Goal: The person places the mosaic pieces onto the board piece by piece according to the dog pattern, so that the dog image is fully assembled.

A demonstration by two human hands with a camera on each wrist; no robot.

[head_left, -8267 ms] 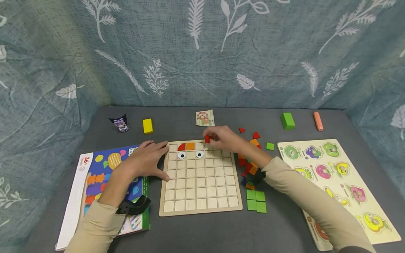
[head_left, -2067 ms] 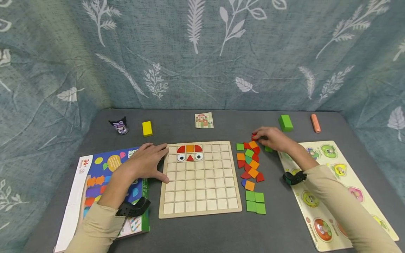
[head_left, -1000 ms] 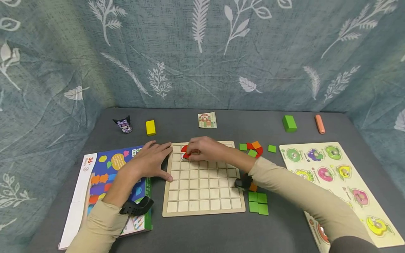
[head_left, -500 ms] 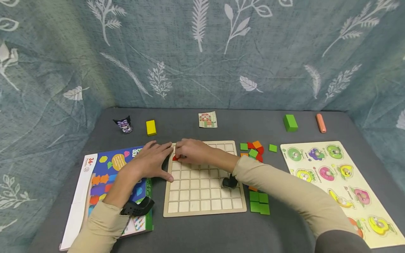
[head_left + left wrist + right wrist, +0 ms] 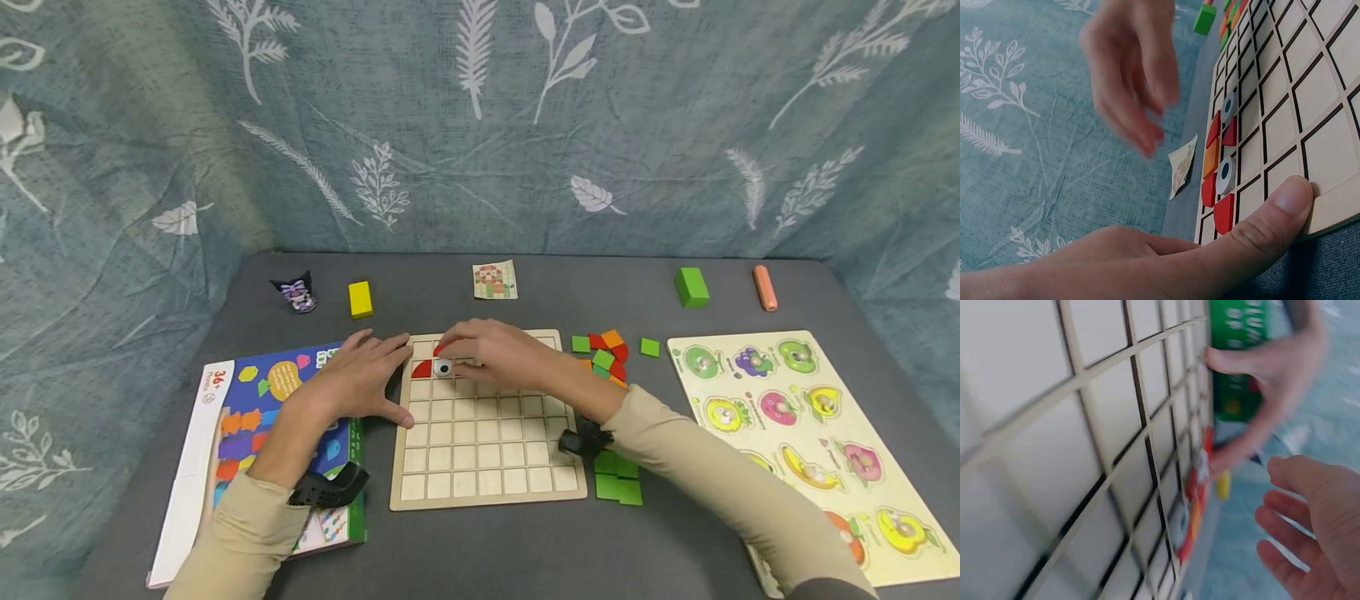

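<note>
A wooden grid board [image 5: 487, 503] lies in the middle of the table. My left hand [image 5: 352, 385] rests at its left side, thumb on the rim and fingertips by the far corner. Just right of that corner sits a red rounded piece [image 5: 1224, 214], beside an eye piece [image 5: 1225, 175]. An orange square [image 5: 1211, 157], a red triangle [image 5: 1230, 134] and a second eye piece [image 5: 1229, 107] also lie in the cells. Over the far rows is my right hand [image 5: 498, 357], fingers loosely bent and holding nothing; it hides some pieces in the head view.
Loose coloured tiles [image 5: 611, 360] and green squares [image 5: 619, 490] lie right of the board. A small picture card [image 5: 495, 280] lies behind it. A boxed toy [image 5: 255, 500] stands left, a fruit puzzle [image 5: 787, 433] right. Yellow [image 5: 361, 300] and green [image 5: 692, 288] blocks sit at the back.
The right hand picked up a red piece from the right, put it in a cell left of the eye piece, let go and moved back right. The left hand has stayed at the board's edge.
</note>
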